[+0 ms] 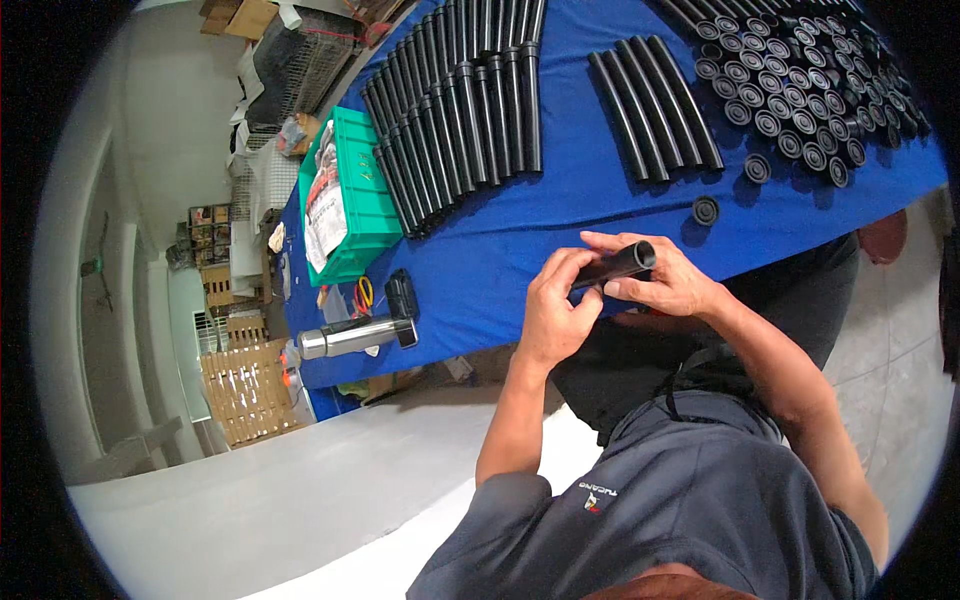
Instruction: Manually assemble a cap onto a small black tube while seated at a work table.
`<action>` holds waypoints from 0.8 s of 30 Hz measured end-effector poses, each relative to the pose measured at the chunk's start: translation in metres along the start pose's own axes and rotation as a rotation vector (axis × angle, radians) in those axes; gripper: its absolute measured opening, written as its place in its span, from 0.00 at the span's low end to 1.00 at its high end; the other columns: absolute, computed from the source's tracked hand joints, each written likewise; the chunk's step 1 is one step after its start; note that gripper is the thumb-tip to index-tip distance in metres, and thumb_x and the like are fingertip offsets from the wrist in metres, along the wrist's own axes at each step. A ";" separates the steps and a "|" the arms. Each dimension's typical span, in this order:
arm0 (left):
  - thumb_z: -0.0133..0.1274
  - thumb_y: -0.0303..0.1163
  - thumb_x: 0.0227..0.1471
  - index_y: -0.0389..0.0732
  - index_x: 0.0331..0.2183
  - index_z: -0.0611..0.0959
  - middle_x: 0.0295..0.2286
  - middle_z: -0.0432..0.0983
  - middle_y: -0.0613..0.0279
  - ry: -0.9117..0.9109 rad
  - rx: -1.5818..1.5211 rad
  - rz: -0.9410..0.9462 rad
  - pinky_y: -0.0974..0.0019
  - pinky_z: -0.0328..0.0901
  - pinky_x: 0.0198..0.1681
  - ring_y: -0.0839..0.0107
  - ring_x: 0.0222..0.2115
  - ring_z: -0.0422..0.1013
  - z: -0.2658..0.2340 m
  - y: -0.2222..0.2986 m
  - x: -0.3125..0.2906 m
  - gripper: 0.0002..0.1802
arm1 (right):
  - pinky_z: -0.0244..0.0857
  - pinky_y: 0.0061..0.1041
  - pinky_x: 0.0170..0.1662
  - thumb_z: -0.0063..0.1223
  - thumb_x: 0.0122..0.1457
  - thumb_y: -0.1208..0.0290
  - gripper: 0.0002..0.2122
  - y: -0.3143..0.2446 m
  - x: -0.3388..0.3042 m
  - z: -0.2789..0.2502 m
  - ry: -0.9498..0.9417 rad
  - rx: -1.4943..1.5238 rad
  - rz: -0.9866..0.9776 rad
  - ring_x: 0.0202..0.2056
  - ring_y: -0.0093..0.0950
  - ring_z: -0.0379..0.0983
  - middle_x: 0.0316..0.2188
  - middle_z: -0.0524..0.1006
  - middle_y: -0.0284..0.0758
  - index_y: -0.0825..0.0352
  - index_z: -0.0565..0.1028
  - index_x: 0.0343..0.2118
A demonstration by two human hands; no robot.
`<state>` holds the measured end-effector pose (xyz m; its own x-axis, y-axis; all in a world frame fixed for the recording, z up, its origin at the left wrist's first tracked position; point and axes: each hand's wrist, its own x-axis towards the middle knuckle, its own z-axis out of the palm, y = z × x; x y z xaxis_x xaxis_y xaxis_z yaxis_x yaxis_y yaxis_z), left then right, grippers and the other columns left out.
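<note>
One black tube (622,263) sits grasped in both hands' fingers (563,267), seemingly in progress. Beyond the fingers, leftward: tube rows (515,110), apparently finished; rightward: four tubes (668,105), many round caps (803,121), seemingly remaining.

The left hand (558,310) and right hand (672,284) partly conceal the held black tube (618,265). The view's upper edge truncates the tube rows (477,120).

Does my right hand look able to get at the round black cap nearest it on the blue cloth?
Probably yes: only blue cloth shows between your right hand and the round black cap, though that hand is on the black tube, which your left hand also holds.
</note>
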<state>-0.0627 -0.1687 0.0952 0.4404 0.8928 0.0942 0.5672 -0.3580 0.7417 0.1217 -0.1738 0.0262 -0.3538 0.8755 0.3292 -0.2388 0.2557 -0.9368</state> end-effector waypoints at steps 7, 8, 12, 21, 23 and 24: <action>0.59 0.20 0.41 0.35 0.38 0.77 0.34 0.77 0.54 0.134 0.117 -0.134 0.65 0.68 0.41 0.62 0.35 0.75 0.008 -0.025 -0.006 0.18 | 0.68 0.30 0.45 0.59 0.57 0.62 0.22 -0.006 -0.001 -0.005 0.095 -0.008 0.183 0.40 0.28 0.76 0.39 0.80 0.39 0.69 0.73 0.51; 0.59 0.21 0.41 0.36 0.37 0.76 0.32 0.77 0.52 0.139 0.089 -0.203 0.62 0.69 0.39 0.58 0.34 0.76 0.006 -0.027 -0.009 0.17 | 0.69 0.30 0.43 0.59 0.57 0.61 0.22 -0.007 -0.001 -0.006 0.091 -0.024 0.234 0.38 0.26 0.76 0.39 0.80 0.38 0.69 0.74 0.50; 0.63 0.23 0.40 0.36 0.36 0.76 0.31 0.77 0.58 -0.046 0.031 -0.288 0.67 0.68 0.37 0.71 0.31 0.74 -0.009 -0.023 -0.015 0.18 | 0.68 0.27 0.38 0.59 0.57 0.62 0.22 -0.005 -0.006 -0.005 0.065 -0.131 0.019 0.35 0.22 0.74 0.36 0.79 0.36 0.69 0.74 0.51; 0.64 0.27 0.45 0.36 0.39 0.79 0.35 0.73 0.67 -0.195 -0.434 -0.516 0.72 0.63 0.41 0.78 0.35 0.68 -0.020 -0.036 -0.037 0.17 | 0.66 0.32 0.40 0.56 0.58 0.64 0.20 -0.003 -0.014 -0.007 0.055 0.014 -0.067 0.34 0.35 0.74 0.33 0.77 0.42 0.69 0.73 0.51; 0.62 0.28 0.48 0.33 0.40 0.78 0.38 0.72 0.65 -0.202 -0.413 -0.388 0.71 0.64 0.44 0.76 0.38 0.69 -0.023 -0.040 -0.036 0.17 | 0.66 0.33 0.40 0.56 0.58 0.64 0.20 -0.005 -0.013 -0.013 0.028 0.027 -0.029 0.35 0.36 0.74 0.33 0.77 0.43 0.70 0.74 0.51; 0.61 0.27 0.49 0.32 0.42 0.78 0.41 0.70 0.63 -0.235 -0.377 -0.433 0.70 0.62 0.47 0.75 0.41 0.68 -0.028 -0.040 -0.036 0.17 | 0.66 0.33 0.40 0.56 0.58 0.64 0.19 -0.007 -0.013 -0.012 -0.005 0.038 0.011 0.36 0.37 0.75 0.34 0.77 0.44 0.70 0.74 0.50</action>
<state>-0.1205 -0.1793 0.0807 0.3913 0.8358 -0.3851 0.4625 0.1832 0.8675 0.1391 -0.1816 0.0267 -0.3611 0.8759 0.3200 -0.2694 0.2305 -0.9350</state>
